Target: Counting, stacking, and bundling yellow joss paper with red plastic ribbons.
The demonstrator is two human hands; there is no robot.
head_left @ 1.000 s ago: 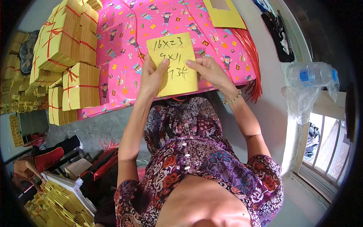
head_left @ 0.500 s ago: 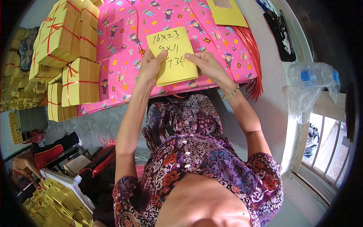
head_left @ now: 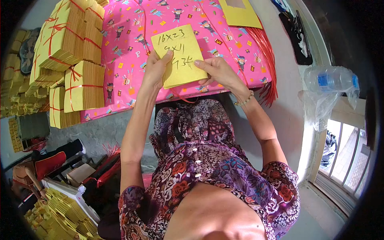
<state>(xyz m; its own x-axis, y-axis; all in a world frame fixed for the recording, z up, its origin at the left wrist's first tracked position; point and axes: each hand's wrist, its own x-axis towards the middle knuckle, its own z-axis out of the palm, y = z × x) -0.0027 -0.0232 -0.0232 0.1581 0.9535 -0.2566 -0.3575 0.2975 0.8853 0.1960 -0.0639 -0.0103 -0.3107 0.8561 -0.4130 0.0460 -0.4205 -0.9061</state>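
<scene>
Pink patterned tabletop (head_left: pixel 132 48); both hands (head_left: pixel 156 71) (head_left: pixel 221 73) nearly closed, pinching yellow paper (head_left: pixel 182 76) by opposite sides.

Between the tied yellow stacks (head_left: pixel 68 42) blocking our left and the yellow sheet (head_left: pixel 245 18) and red strands (head_left: pixel 267 60) crowding our right, we have a broad passage over the pink cloth (head_left: pixel 128 32), interrupted near us by our yellow packet (head_left: pixel 184 74).

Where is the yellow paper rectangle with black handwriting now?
In the head view, the yellow paper rectangle is above centre, slightly left, held between left hand and right hand, by the near edge of the pink cartoon-patterned cover.
</scene>
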